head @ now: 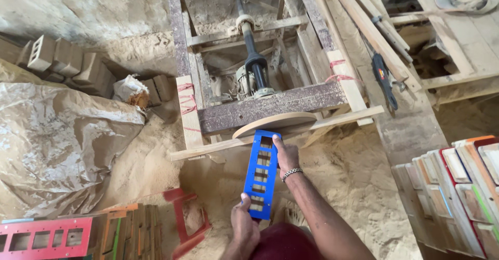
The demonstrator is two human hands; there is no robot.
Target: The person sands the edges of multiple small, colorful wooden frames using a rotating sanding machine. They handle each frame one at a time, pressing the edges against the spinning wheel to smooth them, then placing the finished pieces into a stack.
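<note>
Blue panel, 5 slots; 2 hands: left hand, right hand

both hands hold a blue panel with rectangular cutouts on end against the round wooden disc of a rough timber machine frame. the left hand grips its near end, the right hand, with a bracelet at the wrist, its far edge. sawdust floor lies below. red panels lie at lower left, stacked coloured panels stand at right, and a crumpled tarp sits at left.
</note>
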